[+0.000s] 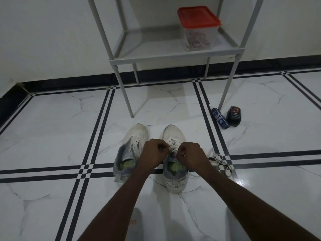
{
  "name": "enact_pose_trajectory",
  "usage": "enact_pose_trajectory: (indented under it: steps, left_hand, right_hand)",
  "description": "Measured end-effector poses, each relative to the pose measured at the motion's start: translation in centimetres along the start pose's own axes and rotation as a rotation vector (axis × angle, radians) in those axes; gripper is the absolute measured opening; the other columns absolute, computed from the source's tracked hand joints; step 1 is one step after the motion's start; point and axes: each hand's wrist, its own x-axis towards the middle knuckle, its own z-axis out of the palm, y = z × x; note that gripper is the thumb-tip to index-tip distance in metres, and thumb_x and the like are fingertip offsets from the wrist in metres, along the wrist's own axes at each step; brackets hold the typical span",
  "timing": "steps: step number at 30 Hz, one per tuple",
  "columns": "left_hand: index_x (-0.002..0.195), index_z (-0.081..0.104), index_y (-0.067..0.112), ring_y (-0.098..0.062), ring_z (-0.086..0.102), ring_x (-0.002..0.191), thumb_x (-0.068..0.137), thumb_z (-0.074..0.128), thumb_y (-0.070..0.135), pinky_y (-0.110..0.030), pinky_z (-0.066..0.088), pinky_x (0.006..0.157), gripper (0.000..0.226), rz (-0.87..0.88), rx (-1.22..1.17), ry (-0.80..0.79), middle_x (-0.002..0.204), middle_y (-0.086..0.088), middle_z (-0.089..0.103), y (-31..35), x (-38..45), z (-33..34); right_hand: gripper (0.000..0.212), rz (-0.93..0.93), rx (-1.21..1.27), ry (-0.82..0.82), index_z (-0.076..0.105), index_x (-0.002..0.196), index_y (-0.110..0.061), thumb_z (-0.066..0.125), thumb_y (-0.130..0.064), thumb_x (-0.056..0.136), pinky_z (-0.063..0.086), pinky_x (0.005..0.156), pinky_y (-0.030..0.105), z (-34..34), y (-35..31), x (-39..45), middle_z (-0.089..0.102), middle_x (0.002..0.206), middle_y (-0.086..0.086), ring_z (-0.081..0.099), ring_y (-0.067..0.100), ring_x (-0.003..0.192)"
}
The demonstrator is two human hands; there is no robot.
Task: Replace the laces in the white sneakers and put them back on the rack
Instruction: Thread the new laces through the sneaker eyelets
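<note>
White sneakers (173, 153) sit side by side on the tiled floor (52, 136), at 6 o'clock from the rack (175, 54). Left hand (152, 153) and right hand (190, 154) each pinch the lace (172, 144) over the right-side sneaker.

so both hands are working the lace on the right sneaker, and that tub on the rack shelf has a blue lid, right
Not quite: the tub on the rack has a red lid, as the head view shows. The rest holds: left hand and right hand pinch the lace on the right sneaker.
</note>
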Motion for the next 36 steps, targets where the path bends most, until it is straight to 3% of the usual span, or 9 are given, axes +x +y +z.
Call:
enact_pose_trajectory:
  steps: [3, 6, 11, 15, 19, 23, 26, 32, 36]
  left_hand:
    - [0.085, 0.082, 0.016, 0.011, 0.062, 0.065, 0.084, 0.077, 0.019, -0.004, 0.044, 0.065, 0.006, 0.011, 0.045, 0.002, 0.077, 0.006, 0.076, 0.6, -0.1, 0.4]
    - [0.086, 0.081, 0.015, 0.009, 0.059, 0.059, 0.083, 0.076, 0.017, -0.011, 0.047, 0.065, 0.006, 0.016, 0.075, -0.003, 0.081, 0.003, 0.076, 1.2, -0.3, 0.8]
    - [0.086, 0.079, 0.019, -0.001, 0.062, 0.069, 0.079, 0.078, 0.021, -0.028, 0.055, 0.074, 0.007, 0.012, 0.095, 0.028, 0.084, 0.008, 0.073, 1.3, -0.6, 1.7]
    - [0.085, 0.079, 0.02, -0.008, 0.067, 0.079, 0.076, 0.078, 0.024, -0.031, 0.056, 0.077, 0.009, 0.002, 0.134, 0.025, 0.085, 0.007, 0.074, 1.6, -0.4, 2.2]
    - [0.081, 0.078, 0.022, -0.005, 0.063, 0.073, 0.076, 0.075, 0.026, -0.028, 0.054, 0.072, 0.007, -0.022, 0.165, 0.031, 0.082, 0.009, 0.073, 2.0, -0.5, 2.6]
    - [0.08, 0.076, 0.022, -0.004, 0.06, 0.07, 0.079, 0.074, 0.027, -0.024, 0.05, 0.069, 0.005, -0.04, 0.175, 0.04, 0.078, 0.01, 0.069, 2.4, -0.7, 3.1]
    - [0.082, 0.075, 0.023, -0.009, 0.064, 0.079, 0.082, 0.074, 0.03, -0.029, 0.052, 0.072, 0.007, -0.04, 0.201, 0.054, 0.088, 0.009, 0.069, 2.4, -1.0, 3.6]
    - [0.087, 0.074, 0.019, -0.012, 0.059, 0.087, 0.085, 0.074, 0.034, -0.023, 0.039, 0.07, 0.015, -0.037, 0.22, 0.12, 0.099, 0.004, 0.061, 2.5, -1.5, 4.0]
    - [0.089, 0.074, 0.018, -0.015, 0.062, 0.089, 0.089, 0.069, 0.037, -0.024, 0.04, 0.071, 0.019, -0.074, 0.279, 0.12, 0.102, 0.003, 0.06, 2.5, -1.3, 4.3]
  right_hand:
    - [0.019, -0.015, -0.068, 0.023, 0.075, 0.089, -0.012, 0.065, -0.028, 0.087, 0.051, 0.067, 0.025, 0.6, -0.1, 0.0, 0.073, 0.085, 0.004, 0.068, 0.02, 0.079]
    - [0.028, -0.012, -0.054, 0.03, 0.074, 0.082, -0.007, 0.061, -0.029, 0.093, 0.047, 0.062, 0.027, 0.7, 0.4, 0.3, 0.072, 0.078, 0.009, 0.068, 0.023, 0.074]
    - [0.02, 0.188, 0.267, -0.044, 0.078, 0.082, -0.005, 0.065, -0.019, 0.09, 0.055, 0.066, 0.032, 0.1, 2.0, 1.3, 0.072, 0.07, 0.01, 0.066, 0.02, 0.065]
    - [0.015, 0.332, 0.55, -0.128, 0.078, 0.081, -0.003, 0.064, -0.007, 0.088, 0.06, 0.071, 0.037, -0.2, 2.6, 1.6, 0.069, 0.067, 0.01, 0.065, 0.021, 0.063]
    - [0.015, 0.4, 0.696, -0.18, 0.075, 0.09, 0.006, 0.064, -0.004, 0.089, 0.06, 0.068, 0.03, -0.7, 2.5, 1.3, 0.07, 0.079, 0.018, 0.064, 0.021, 0.068]
    - [0.016, 0.401, 0.724, -0.19, 0.074, 0.094, 0.009, 0.063, -0.002, 0.089, 0.058, 0.066, 0.029, -0.8, 2.6, 1.2, 0.068, 0.08, 0.02, 0.063, 0.02, 0.067]
    - [0.013, 0.417, 0.74, -0.193, 0.074, 0.094, 0.007, 0.066, -0.002, 0.088, 0.059, 0.069, 0.03, -0.7, 2.6, 1.4, 0.068, 0.08, 0.02, 0.063, 0.02, 0.066]
    - [0.013, 0.434, 0.801, -0.205, 0.076, 0.095, 0.002, 0.074, -0.006, 0.084, 0.059, 0.08, 0.036, -1.0, 2.9, 1.4, 0.071, 0.084, 0.02, 0.065, 0.021, 0.074]
    - [0.011, 0.395, 0.771, -0.193, 0.077, 0.091, 0.0, 0.077, -0.006, 0.082, 0.06, 0.075, 0.034, -1.0, 2.5, 1.6, 0.072, 0.079, 0.014, 0.065, 0.021, 0.073]
